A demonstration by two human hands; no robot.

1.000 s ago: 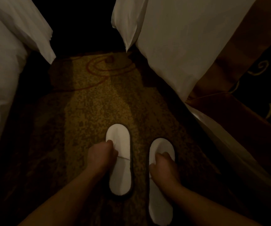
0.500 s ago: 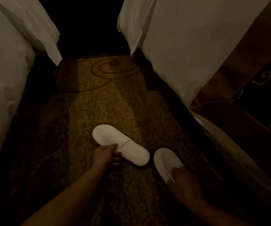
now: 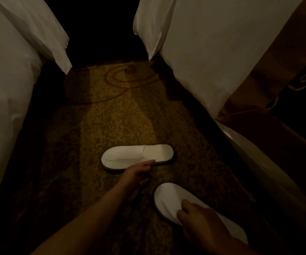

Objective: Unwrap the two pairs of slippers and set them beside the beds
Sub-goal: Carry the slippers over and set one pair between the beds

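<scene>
Head view, dim light. A strip of patterned carpet (image 3: pixel 122 116) runs between two beds. The left bed (image 3: pixel 6 80) and the right bed (image 3: pixel 213 52) both have white linen hanging down. A brown runner (image 3: pixel 277 57) lies across the right bed.

Two white slippers lie unwrapped on the carpet between the beds, apart from each other.

The far slipper (image 3: pixel 130 156) lies flat and crosswise in the aisle. Its closed toe points toward the left bed and its open heel toward the right bed. A dark sole edge shows around its rim.

The left hand (image 3: pixel 135 174) reaches in from below with its fingers (image 3: pixel 148 162) extended and relaxed, not clenched. The fingertips touch the slipper's near edge at about mid-length.

The near slipper (image 3: pixel 166 201) lies diagonally, closer to the right bed. Its rounded end points up-left, and its rear part is hidden under the hand and forearm.

The right hand (image 3: pixel 201 223) is on top of the near slipper and grasps it. The thumb lies on the upper and the fingers curl over the slipper's left edge. The grip is hard to see in detail in the shadow.
</scene>
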